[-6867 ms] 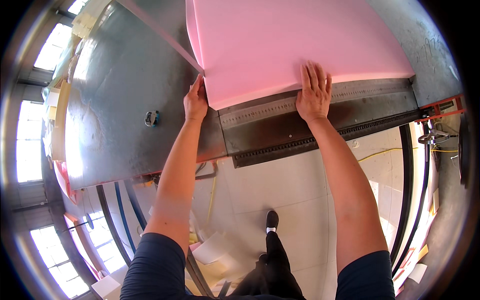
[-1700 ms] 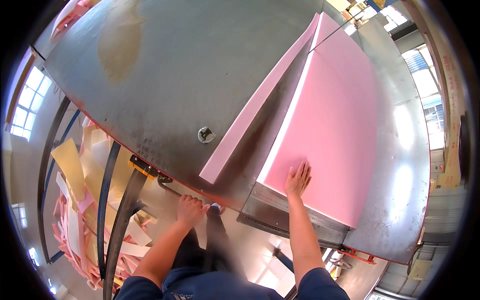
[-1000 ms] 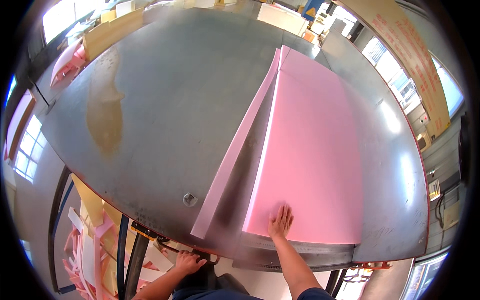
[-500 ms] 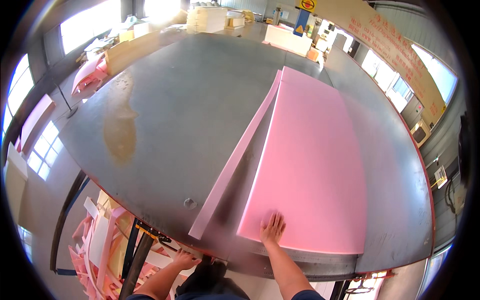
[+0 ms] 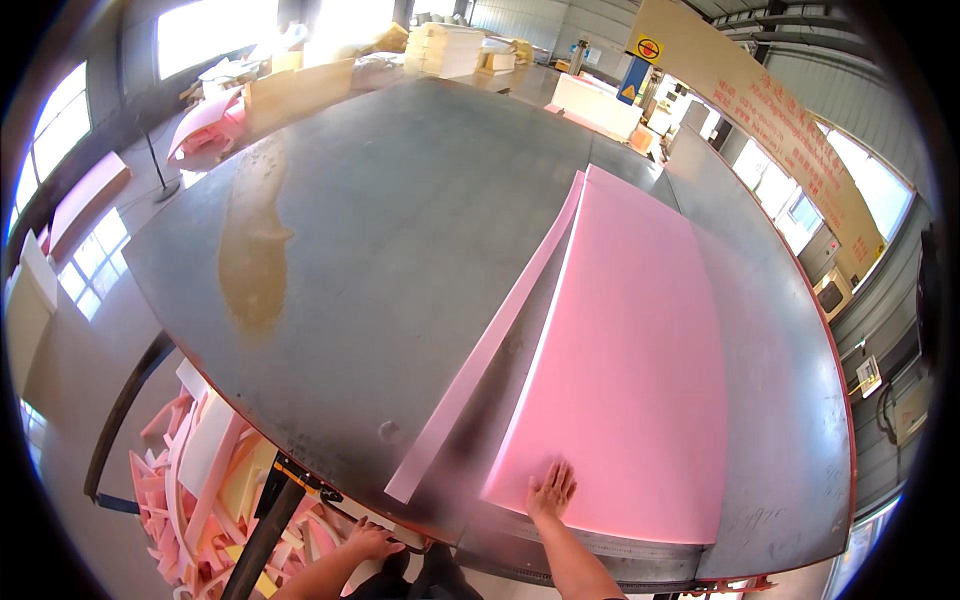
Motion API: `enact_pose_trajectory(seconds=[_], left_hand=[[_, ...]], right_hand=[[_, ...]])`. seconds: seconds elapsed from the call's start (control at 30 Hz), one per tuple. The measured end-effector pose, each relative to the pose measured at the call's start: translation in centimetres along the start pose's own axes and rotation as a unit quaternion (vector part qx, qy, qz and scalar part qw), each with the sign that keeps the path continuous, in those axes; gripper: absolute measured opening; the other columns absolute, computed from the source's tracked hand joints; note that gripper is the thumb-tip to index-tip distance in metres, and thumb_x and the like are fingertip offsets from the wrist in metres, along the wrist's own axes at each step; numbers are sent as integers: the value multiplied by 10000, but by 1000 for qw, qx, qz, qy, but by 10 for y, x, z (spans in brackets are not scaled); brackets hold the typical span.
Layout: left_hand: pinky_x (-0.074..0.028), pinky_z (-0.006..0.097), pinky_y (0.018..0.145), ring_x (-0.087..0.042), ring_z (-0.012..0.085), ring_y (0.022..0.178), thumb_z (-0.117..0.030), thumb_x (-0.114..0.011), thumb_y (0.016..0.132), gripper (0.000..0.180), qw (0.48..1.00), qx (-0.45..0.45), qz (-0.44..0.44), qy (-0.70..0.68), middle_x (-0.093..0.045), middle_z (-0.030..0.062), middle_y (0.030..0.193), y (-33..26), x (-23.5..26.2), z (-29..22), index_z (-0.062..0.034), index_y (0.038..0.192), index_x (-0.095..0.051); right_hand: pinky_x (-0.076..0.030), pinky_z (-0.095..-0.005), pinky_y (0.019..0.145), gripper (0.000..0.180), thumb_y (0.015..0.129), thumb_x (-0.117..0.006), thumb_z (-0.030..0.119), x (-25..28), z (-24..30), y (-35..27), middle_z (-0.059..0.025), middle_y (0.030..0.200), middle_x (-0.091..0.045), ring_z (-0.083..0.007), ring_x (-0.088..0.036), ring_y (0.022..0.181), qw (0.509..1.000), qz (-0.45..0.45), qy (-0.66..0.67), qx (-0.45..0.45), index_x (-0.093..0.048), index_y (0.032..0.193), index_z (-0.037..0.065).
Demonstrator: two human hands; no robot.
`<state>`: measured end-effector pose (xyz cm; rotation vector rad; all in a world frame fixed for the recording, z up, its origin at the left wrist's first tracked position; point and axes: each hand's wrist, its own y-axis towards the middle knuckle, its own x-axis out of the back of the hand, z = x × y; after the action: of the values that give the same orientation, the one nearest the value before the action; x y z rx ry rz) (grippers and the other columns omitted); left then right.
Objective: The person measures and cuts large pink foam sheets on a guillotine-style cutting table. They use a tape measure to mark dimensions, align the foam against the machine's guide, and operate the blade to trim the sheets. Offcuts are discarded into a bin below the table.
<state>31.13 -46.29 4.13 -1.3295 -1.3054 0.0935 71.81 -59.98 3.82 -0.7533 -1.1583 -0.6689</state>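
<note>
My right hand (image 5: 552,492) lies flat near the front end of a large pink foam sheet (image 5: 640,350), its fingers stretched out. At the table's front edge, my left hand (image 5: 372,540) is closed; what its fingers curl round, perhaps a bar under the edge, is not clear. Left of the sheet lies a long thin pink foam strip (image 5: 490,350). The two almost meet at their far ends, with a wedge-shaped gap opening toward me. Both rest on a wide grey metal table (image 5: 390,250).
Below the table's left front edge lies a heap of pink and yellowish foam offcuts (image 5: 205,480). A brown stain (image 5: 255,250) marks the tabletop at left. A long beige beam (image 5: 770,120) runs above the right side. Foam blocks (image 5: 440,50) are stacked at the back.
The view has shifted, so everything sits slightly lower in it. My right hand remains flat on the foam sheet, and my left hand remains at the table edge.
</note>
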Motion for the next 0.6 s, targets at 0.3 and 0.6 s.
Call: enact_pose_trajectory(seconds=[0.3, 0.6], left_hand=[[-423, 447, 1026, -566, 318, 1192, -476, -635, 846, 460, 981, -66, -154, -98, -661, 109, 1204, -71, -19, -15, -139, 1155, -687], [-483, 447, 904, -545, 326, 1136, -339, -808, 716, 624, 905, 12, -424, -44, -586, 131, 1218, -43, 36, -57, -16, 1187, -557]], right_hand=[[-68, -525, 1210, 776, 949, -485, 457, -4, -11, -70, -160, 1623, -182, -345, -125, 1508, 999, -33, 14, 6, -212, 1554, 55], [-73, -532, 1207, 757, 951, -488, 450, -3, -5, -135, -166, 1617, -198, -365, -133, 1503, 999, -41, 27, 18, -235, 1548, 60]])
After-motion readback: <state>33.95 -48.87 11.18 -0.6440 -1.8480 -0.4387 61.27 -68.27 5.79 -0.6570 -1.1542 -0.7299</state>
